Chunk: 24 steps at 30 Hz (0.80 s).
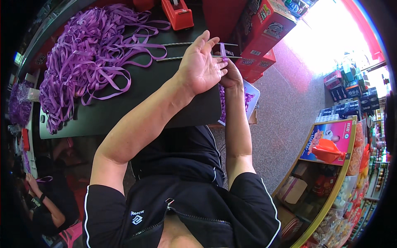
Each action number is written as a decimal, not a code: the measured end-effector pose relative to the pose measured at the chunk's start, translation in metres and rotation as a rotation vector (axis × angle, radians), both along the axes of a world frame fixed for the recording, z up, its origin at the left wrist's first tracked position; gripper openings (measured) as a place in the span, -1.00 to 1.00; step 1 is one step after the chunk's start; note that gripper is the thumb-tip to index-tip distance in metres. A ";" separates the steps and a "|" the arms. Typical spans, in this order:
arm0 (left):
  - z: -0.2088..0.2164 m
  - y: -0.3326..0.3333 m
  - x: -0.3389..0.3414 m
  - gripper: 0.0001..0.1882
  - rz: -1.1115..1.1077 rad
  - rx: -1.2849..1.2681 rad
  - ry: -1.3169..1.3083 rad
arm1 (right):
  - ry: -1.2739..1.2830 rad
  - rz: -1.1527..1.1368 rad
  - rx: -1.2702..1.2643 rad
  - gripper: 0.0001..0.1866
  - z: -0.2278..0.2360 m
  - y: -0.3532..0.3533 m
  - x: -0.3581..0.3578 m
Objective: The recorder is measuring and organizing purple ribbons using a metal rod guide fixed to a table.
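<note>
Two thin twisted metal rods run side by side past the right part of the dark table's far area. A short purple ribbon is looped around both rods near their right ends. My left hand is just left of this loop, palm showing, with its upper fingers stretched apart and the others bent toward my right hand. Under the loop, my right hand has its fingers curled at the ribbon's lower end; the left fingers partly cover them. A big heap of purple ribbon loops lies to the left.
A red tape dispenser stands at the table's far side. Red cartons are stacked at far right. A white bin with purple ribbon pieces sits below my right hand. A glass display case stands right; another person sits left.
</note>
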State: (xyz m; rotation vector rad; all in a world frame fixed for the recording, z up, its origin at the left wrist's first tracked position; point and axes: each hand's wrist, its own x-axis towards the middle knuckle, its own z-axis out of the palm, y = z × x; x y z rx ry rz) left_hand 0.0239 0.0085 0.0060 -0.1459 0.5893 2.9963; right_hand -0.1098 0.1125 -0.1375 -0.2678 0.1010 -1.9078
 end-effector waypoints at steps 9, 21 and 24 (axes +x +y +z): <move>0.001 0.001 0.001 -0.16 -0.002 0.015 -0.006 | 0.317 -0.072 0.154 -0.77 0.032 0.019 -0.023; -0.001 -0.001 0.000 -0.15 -0.010 0.020 0.017 | 0.424 -0.203 0.304 -0.61 0.044 0.029 -0.014; 0.000 0.001 0.000 -0.15 -0.008 0.032 0.007 | 0.349 -0.242 0.416 -0.54 0.046 0.036 -0.019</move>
